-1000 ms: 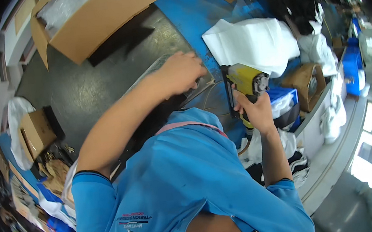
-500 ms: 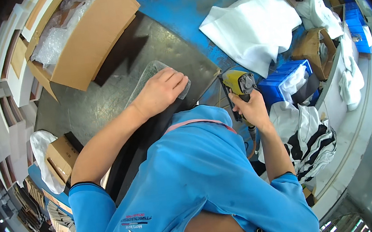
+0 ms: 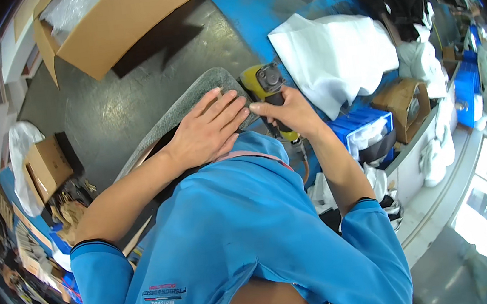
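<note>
A grey fabric-covered padded piece [image 3: 211,82] lies slantwise on the dark tabletop against my front. My left hand [image 3: 207,123] rests on its end with the fingers stretched out side by side. In my right hand [image 3: 292,112] is a yellow and black air staple gun [image 3: 261,82], gripped by its handle. The gun's head is at the right end of the padded piece, close to my left fingertips. Whether its nose touches the fabric cannot be made out. An orange air hose [image 3: 306,169] hangs from the handle's lower end.
Across the dark metal tabletop [image 3: 95,115] stands a large open carton [image 3: 133,26] with bubble wrap. White sheet material [image 3: 338,57] lies on a blue surface to the right. Beside it are a blue plastic bin [image 3: 353,127] and a brown carton [image 3: 403,104]. A smaller carton [image 3: 47,165] sits at left.
My right hand has brought the staple gun left to the padded piece. The piece has turned and shows more grey fabric. My left hand has flattened from a curled grip.
</note>
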A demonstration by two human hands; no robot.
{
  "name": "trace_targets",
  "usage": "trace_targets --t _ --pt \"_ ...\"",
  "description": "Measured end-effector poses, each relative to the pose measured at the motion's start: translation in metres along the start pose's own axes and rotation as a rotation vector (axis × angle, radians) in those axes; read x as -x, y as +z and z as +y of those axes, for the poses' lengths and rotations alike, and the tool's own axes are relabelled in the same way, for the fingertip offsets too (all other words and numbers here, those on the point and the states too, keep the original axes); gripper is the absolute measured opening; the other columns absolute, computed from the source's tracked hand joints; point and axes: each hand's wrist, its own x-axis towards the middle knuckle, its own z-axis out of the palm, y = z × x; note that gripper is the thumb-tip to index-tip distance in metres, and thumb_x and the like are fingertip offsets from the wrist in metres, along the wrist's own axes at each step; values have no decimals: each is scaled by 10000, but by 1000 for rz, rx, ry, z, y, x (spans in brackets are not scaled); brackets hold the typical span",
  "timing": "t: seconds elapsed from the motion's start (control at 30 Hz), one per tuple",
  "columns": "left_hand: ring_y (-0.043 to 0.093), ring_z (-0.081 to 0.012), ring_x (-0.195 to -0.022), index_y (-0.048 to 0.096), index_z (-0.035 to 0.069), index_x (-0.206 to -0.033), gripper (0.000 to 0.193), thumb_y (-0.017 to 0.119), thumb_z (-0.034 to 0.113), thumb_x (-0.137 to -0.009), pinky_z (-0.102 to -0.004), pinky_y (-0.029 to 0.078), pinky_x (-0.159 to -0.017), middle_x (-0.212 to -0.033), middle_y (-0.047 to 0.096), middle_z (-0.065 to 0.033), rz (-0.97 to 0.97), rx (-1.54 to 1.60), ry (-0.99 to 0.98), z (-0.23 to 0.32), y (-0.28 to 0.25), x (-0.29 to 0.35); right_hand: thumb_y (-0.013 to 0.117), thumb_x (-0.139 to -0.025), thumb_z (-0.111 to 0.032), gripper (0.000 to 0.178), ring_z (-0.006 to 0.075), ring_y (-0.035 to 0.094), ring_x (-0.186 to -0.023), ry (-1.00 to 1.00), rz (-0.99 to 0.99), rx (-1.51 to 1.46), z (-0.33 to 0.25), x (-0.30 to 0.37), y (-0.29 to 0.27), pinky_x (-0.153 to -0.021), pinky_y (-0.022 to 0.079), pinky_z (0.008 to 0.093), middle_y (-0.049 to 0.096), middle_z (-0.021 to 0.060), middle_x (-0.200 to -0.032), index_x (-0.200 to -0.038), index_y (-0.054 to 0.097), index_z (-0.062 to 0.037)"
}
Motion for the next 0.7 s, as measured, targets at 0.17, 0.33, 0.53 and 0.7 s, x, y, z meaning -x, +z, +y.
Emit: trace_targets --t 0.17,0.33,0.53,0.7 --pt "497 -328 -1452 656 46 -1370 538 710 226 -867 -549 336 -1249 -1497 572 -149 88 58 6 -6 15 6 873 -876 -232 479 84 603 -707 31 -96 9 5 -8 -3 -635 486 252 685 17 -864 -1220 659 22" --pt "497 -332 -1448 665 62 -1356 524 713 216 -858 -547 340 -1249 -1407 605 -141 88 66 -29 -7 14 6 867 -880 -212 453 109 629 -784 -82 -24 117 2 -10 7 -700 511 278 695 12 -888 -1199 658 31" --pt "486 -329 -1455 665 86 -1360 513 716 239 -873 -550 331 -1255 -1410 604 -127 102 68 -34 -12 15 9 851 -898 -182 325 105 647 -793 12 20 359 -42 7 -27 -701 537 296 705 24 -910 -1115 696 3" --pt "460 -313 -1473 663 104 -1365 493 710 240 -893 -542 313 -1274 -1432 592 -110 150 130 -60 -8 26 13 775 -845 -27 495 247 727 -997 -313 -259 726 -90 28 -70 -903 572 362 747 92 -1100 -1330 678 -14"
